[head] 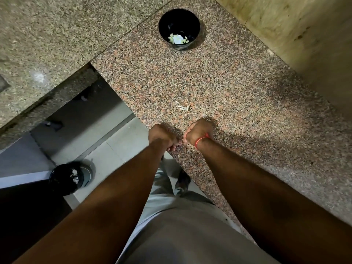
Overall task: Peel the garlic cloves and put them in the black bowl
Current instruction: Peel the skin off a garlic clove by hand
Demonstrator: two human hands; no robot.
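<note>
left hand [162, 136] and right hand [198, 134] curled together at counter [228, 82] near edge, contents hidden, grip uncertain | black bowl [179, 28] with peeled cloves [178, 39] at far edge | risk: clove slipping off the near edge to floor

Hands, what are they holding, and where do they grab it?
Both the left hand and right hand curl around something tiny between them; it is hidden, so it cannot be told.

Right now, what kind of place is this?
Probably a home kitchen: a speckled granite counter, a black bowl holding peeled garlic cloves, and a lined bin on the tiled floor.
</note>
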